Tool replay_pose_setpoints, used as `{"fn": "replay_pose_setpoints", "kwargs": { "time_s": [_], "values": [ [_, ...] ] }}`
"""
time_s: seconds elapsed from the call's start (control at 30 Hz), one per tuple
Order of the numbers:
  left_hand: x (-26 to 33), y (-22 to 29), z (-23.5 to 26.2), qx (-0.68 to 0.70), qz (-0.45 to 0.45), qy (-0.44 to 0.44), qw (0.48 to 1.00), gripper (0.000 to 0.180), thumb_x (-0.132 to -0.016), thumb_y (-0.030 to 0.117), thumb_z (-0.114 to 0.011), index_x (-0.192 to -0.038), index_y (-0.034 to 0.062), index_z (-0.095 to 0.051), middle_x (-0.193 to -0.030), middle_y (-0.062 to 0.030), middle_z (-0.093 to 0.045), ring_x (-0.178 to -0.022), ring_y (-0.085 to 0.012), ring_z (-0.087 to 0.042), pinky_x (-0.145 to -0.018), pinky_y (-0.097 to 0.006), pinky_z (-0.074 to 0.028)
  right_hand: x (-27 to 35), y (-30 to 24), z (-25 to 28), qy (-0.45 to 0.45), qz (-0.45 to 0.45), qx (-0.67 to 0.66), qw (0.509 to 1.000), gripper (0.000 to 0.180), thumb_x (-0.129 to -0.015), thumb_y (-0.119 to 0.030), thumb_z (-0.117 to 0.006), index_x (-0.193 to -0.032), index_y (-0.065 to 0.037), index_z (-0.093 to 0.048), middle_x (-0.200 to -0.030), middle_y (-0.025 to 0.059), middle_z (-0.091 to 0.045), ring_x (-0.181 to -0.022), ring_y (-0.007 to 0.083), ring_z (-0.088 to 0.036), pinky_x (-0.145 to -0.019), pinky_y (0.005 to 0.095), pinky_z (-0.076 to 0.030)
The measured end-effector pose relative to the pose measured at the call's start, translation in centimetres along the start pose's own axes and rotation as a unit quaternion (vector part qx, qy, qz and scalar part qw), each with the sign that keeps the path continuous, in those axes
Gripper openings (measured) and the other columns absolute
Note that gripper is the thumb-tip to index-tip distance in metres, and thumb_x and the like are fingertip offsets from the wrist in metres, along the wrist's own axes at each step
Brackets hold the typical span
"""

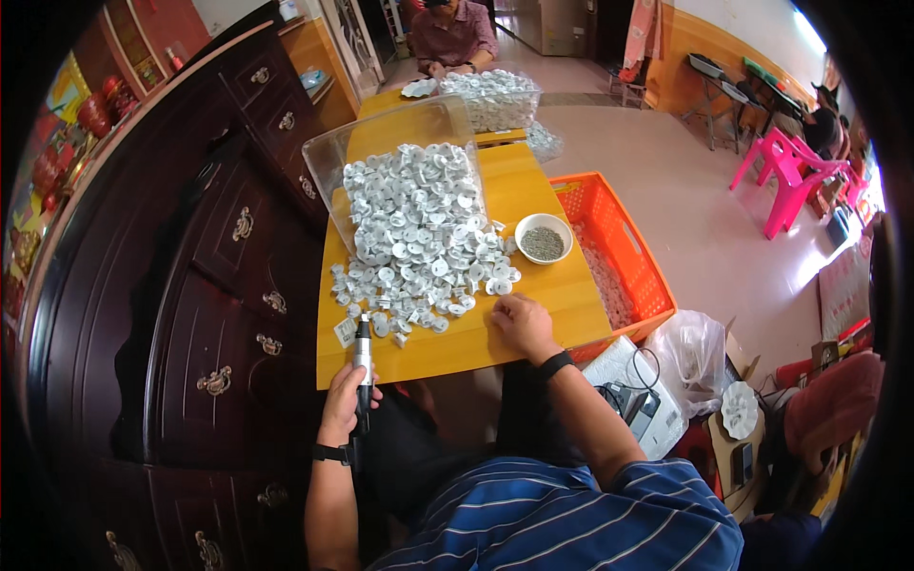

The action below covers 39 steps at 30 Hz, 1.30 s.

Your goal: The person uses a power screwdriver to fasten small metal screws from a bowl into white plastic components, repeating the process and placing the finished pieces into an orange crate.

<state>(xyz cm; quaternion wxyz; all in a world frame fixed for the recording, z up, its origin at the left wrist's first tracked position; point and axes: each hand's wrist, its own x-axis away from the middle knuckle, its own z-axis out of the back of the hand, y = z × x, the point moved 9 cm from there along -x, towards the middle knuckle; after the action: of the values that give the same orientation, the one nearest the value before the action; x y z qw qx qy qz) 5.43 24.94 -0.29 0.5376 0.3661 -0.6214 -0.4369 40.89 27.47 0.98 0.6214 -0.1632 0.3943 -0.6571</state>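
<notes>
My left hand [340, 404] is wrapped round a black and silver electric screwdriver [363, 357], held upright at the table's near edge. Its tip reaches the front of a heap of small white plastic parts with round discs [419, 219]; whether it touches one I cannot tell. Resting on the yellow table [457, 354] to the right of that heap is my right hand [526, 325], fingers curled in; what they hold, if anything, is hidden. Beyond it stands a white bowl [520, 234] of small metal screws [544, 245]. A small printed label [345, 332] lies left of the screwdriver.
A clear plastic bin [328, 143] lies behind the heap, its parts spilling forward. An orange crate [640, 249] with pinkish parts stands at the right. Dark drawers [238, 285] line the left. Across the table a person [455, 38] sits behind another full bin [490, 100].
</notes>
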Motion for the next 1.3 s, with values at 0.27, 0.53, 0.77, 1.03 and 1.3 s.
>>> {"fn": "replay_pose_setpoints", "kwargs": {
  "time_s": [0.27,0.53,0.77,1.03,1.3],
  "values": [
    [4.4,-2.0,-7.1,0.122,0.033,-0.152,0.98,0.043,-0.094,0.015,-0.062,-0.134,0.0093,-0.046,-0.103,-0.0118,-0.065,-0.074,-0.0167,-0.066,-0.062,-0.028,-0.054,1.9,-2.0,-4.6,-0.163,-0.123,-0.439,0.875,0.012,-0.097,-0.019,-0.064,-0.098,-0.008,-0.065,-0.086,-0.0029,-0.064,-0.074,0.0067,-0.061,-0.067,0.0224,-0.049],
    [7.6,-3.4,-10.9,0.123,0.016,-0.189,0.974,0.042,-0.094,0.014,-0.063,-0.132,0.0091,-0.045,-0.099,-0.0051,-0.062,-0.073,-0.0119,-0.06,-0.062,-0.026,-0.05,3.8,-4.5,-9.9,-0.271,-0.205,-0.565,0.752,0.019,-0.099,-0.028,-0.062,-0.104,-0.01,-0.064,-0.093,-0.002,-0.065,-0.076,0.0062,-0.06,-0.072,0.0216,-0.05],
    [8.1,-4.8,-11.2,0.087,0.057,-0.184,0.977,0.04,-0.096,0.018,-0.061,-0.132,0.0092,-0.045,-0.096,-0.0049,-0.064,-0.073,-0.0122,-0.062,-0.063,-0.027,-0.05,4.9,-4.1,-10.3,-0.296,-0.239,-0.59,0.712,0.02,-0.101,-0.028,-0.059,-0.098,-0.009,-0.061,-0.087,-0.0008,-0.063,-0.075,0.0081,-0.059,-0.072,0.0245,-0.051],
    [7.8,-6.2,-11.4,0.045,0.091,-0.2,0.975,0.036,-0.096,0.022,-0.059,-0.127,0.0097,-0.045,-0.095,-0.0059,-0.063,-0.08,-0.0142,-0.063,-0.064,-0.028,-0.052,4.7,-4.0,-10.8,-0.307,-0.228,-0.593,0.708,0.019,-0.102,-0.027,-0.056,-0.097,-0.009,-0.061,-0.084,-0.0018,-0.062,-0.071,0.0079,-0.06,-0.074,0.0274,-0.054],
    [7.8,-5.2,-10.5,0.045,0.023,-0.121,0.991,0.052,-0.078,0.002,-0.074,-0.123,0.0033,-0.047,-0.099,-0.0054,-0.059,-0.082,-0.0132,-0.062,-0.066,-0.026,-0.056,4.8,-3.5,-10.7,-0.317,-0.223,-0.601,0.699,0.019,-0.102,-0.026,-0.056,-0.098,-0.009,-0.061,-0.085,-0.0016,-0.063,-0.071,0.0077,-0.061,-0.074,0.0275,-0.054]
  ]
}}
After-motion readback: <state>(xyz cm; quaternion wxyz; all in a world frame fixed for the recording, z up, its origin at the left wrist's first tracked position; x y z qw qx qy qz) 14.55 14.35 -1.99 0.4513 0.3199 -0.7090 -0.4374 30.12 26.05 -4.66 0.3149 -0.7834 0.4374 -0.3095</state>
